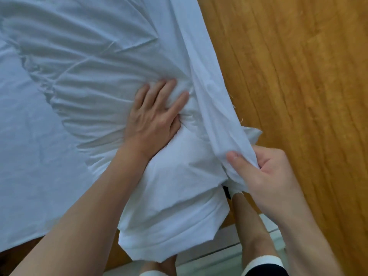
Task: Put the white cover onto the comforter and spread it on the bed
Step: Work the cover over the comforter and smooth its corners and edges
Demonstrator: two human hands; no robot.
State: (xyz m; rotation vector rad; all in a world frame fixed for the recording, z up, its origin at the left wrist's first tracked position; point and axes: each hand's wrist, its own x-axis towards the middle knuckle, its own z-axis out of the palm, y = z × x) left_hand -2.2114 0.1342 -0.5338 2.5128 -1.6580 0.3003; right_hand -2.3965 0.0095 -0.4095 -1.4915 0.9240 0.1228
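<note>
1. Item: white cotton duvet cover, creased, with wrinkles fanning out from a bunched corner. Location: lying over the bed at the left of the view, its near corner overhanging the bed's edge toward the person's legs.
2. Item: white comforter, soft and padded. Location: apparently inside the cover at the near corner, showing as a puffy bulge. Judgement only; no bare comforter edge can be told apart from the cover.
3. Item: left hand. State: fingers spread and lightly curled, pressing down on the bunched fabric at the corner and gripping a fold of it.
4. Item: right hand. State: thumb and curled fingers pinching a gathered edge of the cover, which is drawn taut up the right side of the bed.
5. Item: orange-brown wood-grain floor. Location: right of the bed, beneath the hanging edge.
6. Step in hand, as judged: seating a comforter corner into the matching cover corner, well before any spreading.
7. Next move, as judged: hold the filling pinned with the left hand while the right pulls the cover edge down over it, then shake out the wrinkles.
</note>
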